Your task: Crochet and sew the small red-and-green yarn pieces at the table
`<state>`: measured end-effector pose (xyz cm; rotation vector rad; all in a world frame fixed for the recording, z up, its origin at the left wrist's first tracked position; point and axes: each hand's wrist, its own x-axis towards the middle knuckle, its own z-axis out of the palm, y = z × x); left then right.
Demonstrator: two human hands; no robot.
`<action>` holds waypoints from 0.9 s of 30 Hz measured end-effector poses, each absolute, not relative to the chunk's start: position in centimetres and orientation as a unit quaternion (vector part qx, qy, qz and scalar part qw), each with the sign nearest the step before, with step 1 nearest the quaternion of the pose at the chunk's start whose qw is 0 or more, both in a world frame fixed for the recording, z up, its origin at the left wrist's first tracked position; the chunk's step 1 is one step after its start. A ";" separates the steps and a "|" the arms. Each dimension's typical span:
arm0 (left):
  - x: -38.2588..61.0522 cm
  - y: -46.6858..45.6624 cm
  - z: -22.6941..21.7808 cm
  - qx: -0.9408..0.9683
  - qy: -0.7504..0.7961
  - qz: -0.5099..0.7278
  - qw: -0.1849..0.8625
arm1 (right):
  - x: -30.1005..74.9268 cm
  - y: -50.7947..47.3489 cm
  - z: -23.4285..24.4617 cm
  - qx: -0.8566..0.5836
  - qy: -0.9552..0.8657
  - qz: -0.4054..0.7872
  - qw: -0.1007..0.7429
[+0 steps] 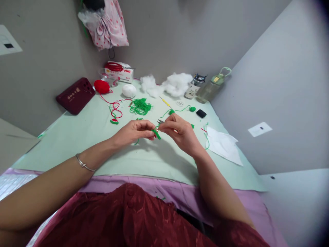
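Head cam: L hand (140, 130) has a small green-and-red crocheted piece (156, 134) pinched btwn thumb & fingers, held up over the table (77, 145) near front-center. R hand (178, 128) is right up against it, thumb & fingertips closed together at the edge, tho can't tell what's btwn them. Pointy metal tips (160, 121) poke out just beside the R fingers. Behind the hands: tangled green yarn (141, 107), yellow-handled hook (166, 102), white yarn ball (129, 91), red one (102, 86) farther L, plus fluffy white stuffing (177, 84) nr the wall.
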<state>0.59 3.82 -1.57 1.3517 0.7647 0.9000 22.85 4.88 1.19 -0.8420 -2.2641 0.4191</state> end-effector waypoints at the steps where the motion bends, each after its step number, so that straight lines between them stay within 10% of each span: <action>1: 0.6 3.8 -1.5 0.582 0.330 0.395 0.629 | 22.8 4.9 1.1 -0.321 -0.864 0.178 0.346; 21: 0.9 3.9 -1.9 0.546 0.313 0.436 0.643 | 21.5 3.7 0.7 -0.352 -0.795 0.309 0.385; 27: 1.1 4.0 -2.4 0.546 0.328 0.429 0.641 | 20.9 3.3 0.7 -0.323 -0.882 0.137 0.314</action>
